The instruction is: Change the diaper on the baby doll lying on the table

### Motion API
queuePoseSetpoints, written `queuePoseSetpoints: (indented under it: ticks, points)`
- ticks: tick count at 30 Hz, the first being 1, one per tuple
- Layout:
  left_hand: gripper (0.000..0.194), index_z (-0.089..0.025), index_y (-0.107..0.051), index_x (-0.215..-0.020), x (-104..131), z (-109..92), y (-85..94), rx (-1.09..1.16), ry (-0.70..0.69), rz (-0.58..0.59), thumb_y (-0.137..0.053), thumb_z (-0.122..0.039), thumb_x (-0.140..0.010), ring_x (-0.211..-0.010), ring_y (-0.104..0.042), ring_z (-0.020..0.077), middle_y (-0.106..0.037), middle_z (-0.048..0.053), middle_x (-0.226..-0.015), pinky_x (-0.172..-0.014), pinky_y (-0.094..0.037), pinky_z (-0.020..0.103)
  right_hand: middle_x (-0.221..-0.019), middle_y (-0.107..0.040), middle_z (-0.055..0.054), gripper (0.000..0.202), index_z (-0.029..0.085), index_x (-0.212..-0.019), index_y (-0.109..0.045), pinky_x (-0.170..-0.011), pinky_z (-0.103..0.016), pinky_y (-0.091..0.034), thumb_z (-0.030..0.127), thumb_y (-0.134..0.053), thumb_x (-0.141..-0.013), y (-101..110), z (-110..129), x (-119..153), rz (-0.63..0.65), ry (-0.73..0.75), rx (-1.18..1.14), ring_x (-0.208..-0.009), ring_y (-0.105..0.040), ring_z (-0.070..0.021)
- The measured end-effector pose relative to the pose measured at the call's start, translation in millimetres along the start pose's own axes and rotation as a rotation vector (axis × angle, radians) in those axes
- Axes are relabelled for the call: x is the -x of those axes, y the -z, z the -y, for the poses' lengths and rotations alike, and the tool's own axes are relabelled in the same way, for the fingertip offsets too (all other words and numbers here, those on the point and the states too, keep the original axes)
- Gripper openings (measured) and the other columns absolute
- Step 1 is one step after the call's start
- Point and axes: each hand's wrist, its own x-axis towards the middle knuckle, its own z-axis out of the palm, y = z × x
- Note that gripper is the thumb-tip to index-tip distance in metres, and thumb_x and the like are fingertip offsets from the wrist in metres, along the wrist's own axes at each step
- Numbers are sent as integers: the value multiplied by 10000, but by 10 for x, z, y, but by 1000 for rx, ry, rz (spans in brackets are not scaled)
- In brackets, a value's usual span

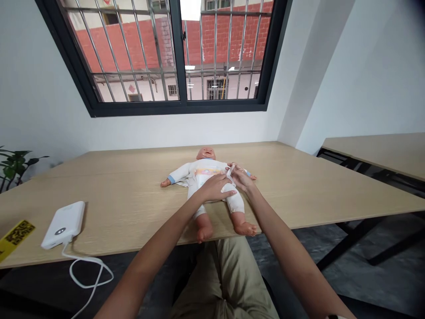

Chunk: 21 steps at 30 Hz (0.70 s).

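Note:
A baby doll (206, 153) lies on its back on the table, head away from me and feet at the near edge. It wears a white long-sleeved suit with blue cuffs, and a white diaper (203, 175) with a coloured printed band around its middle. My left hand (217, 188) lies over the diaper's front with the thumb stretched toward the doll's leg. At the doll's hip on the right, my right hand (240, 176) pinches a white diaper tab (230, 171) that sticks up between its fingers.
A white power bank (64, 223) with a white cable (88, 285) hanging off the table edge lies at the left, beside a yellow QR-code label (16, 238). A plant (15, 167) stands at far left. Behind the wooden table (133, 190) is a barred window (182, 57).

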Motion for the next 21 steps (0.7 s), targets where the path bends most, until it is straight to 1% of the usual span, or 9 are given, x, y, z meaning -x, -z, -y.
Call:
queuePoseSetpoints:
  ticks: [3,6,9,12,16,21]
  points:
    - [410,-178,-619,-1083,-44,-24,-12,8,6,26,-520,-525,-890,-1067,-577,261,-633,99,-1117,-966,-440,384,-1031,-667,-27,341,231,-746,-615,-844,-318,-494,377,-859,-557,-51,-12,17,76,-26,49,-956,-613,-197]
    - [395,-189,-603,-1148,-42,-59,6,17,-47,22,-515,-483,-899,-1124,-557,272,-630,95,-1180,-991,-424,396,-959,-672,-35,318,214,-804,-642,-861,-324,-483,411,-819,-629,-115,-19,33,129,-19,157,-890,-623,-181]
    - [384,-204,-592,-1187,-8,-84,25,19,-98,-5,-505,-453,-909,-1150,-546,264,-627,84,-1215,-1021,-400,394,-836,-657,-19,340,200,-812,-651,-814,-314,-482,459,-795,-645,-148,-30,22,78,56,310,-786,-606,-162]
    - [376,-189,-618,-1136,18,-103,18,-13,-127,-21,-493,-467,-915,-1139,-548,261,-640,91,-1196,-1037,-382,397,-793,-650,-20,365,191,-773,-657,-785,-308,-478,487,-799,-612,-149,-63,-21,15,136,460,-762,-587,-162]
    - [373,-180,-652,-1054,29,-129,-11,-75,-142,-13,-504,-490,-908,-1109,-559,263,-661,95,-1153,-1013,-395,398,-783,-664,-35,389,189,-748,-667,-770,-334,-488,511,-802,-577,-157,-146,-92,9,141,555,-763,-587,-184]
    - [378,-170,-648,-1045,51,-152,-20,-131,-170,-16,-466,-480,-927,-1068,-579,255,-671,103,-1110,-960,-427,396,-757,-674,-58,417,191,-744,-676,-719,-360,-496,558,-776,-573,-169,-246,-161,-9,133,615,-768,-592,-225]
